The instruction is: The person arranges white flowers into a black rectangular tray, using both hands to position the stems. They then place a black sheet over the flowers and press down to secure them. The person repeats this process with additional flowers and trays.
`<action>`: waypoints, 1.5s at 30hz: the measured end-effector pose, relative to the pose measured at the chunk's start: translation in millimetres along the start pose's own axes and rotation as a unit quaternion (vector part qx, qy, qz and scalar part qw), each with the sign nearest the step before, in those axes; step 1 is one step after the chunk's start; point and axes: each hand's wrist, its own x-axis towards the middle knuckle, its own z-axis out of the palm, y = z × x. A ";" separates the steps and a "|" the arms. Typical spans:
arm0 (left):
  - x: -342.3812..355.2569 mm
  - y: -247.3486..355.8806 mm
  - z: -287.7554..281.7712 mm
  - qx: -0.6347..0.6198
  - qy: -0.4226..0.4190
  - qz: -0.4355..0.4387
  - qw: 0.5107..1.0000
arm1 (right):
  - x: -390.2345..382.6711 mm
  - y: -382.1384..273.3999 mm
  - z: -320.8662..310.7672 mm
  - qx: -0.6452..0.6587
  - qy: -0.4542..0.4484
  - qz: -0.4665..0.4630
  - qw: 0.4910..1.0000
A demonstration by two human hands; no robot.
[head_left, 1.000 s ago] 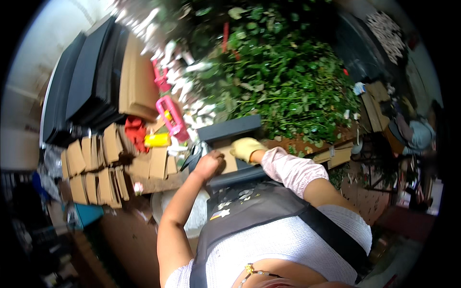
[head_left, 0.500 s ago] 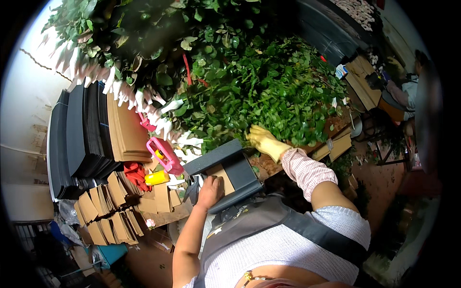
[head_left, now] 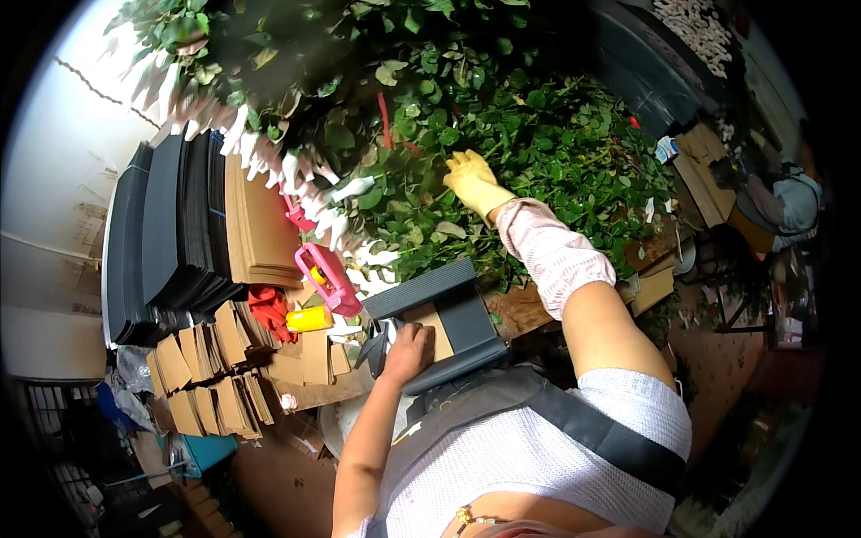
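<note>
My bare left hand point(head_left: 408, 353) rests with bent fingers on a brown cardboard piece point(head_left: 439, 334), gripping its left end. The cardboard lies inside a dark grey corrugated holder point(head_left: 473, 314) with raised sides, close to my body. My right hand point(head_left: 473, 182), in a pale yellow glove, reaches out over a heap of leafy green stems point(head_left: 547, 143). Its fingers are spread a little above or on the leaves, and nothing shows in them. A red strip point(head_left: 386, 121) lies among the leaves beyond the glove.
Left of the holder are a pink tool point(head_left: 334, 281), a yellow cylinder point(head_left: 309, 319) and a red cloth or glove point(head_left: 270, 311). Stacked dark sheets point(head_left: 170, 224), cardboard pieces point(head_left: 206, 345) and white-wrapped flower heads point(head_left: 260, 154) line the left side. Another person point(head_left: 789, 206) is at far right.
My gloved right hand has moved farther out and slightly left, from the near edge of the leaves into the heap. My left hand stays on the cardboard. The whole view has shifted slightly.
</note>
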 end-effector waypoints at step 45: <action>-7.5 -11.5 -6.9 -0.102 -0.153 -0.035 0.982 | -116.4 58.7 23.5 0.121 -0.331 0.040 0.935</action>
